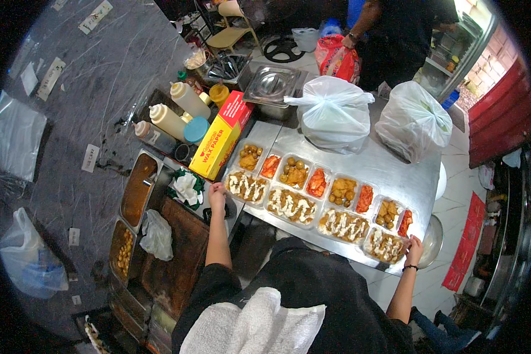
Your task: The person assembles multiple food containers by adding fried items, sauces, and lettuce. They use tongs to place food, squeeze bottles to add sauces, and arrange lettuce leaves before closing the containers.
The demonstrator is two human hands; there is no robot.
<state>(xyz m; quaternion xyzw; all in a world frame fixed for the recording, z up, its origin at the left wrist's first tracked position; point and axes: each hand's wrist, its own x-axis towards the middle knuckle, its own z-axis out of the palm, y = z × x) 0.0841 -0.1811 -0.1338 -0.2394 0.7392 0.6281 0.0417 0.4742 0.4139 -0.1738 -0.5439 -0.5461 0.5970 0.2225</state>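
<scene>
White folded towel [259,324] hangs nearest. Four clear plastic meal trays [321,203] look filled and sauced, lids not on. Left hand [217,194] rests loosely curled at the row's left end, right hand [414,249] fingers touch its right end, gripping nothing.

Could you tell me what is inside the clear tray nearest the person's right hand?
The tray holds white-drizzled food in its big compartment, fried pieces and red sauce in smaller ones. The right hand touches its corner. What's beneath the drizzle is covered.
</scene>
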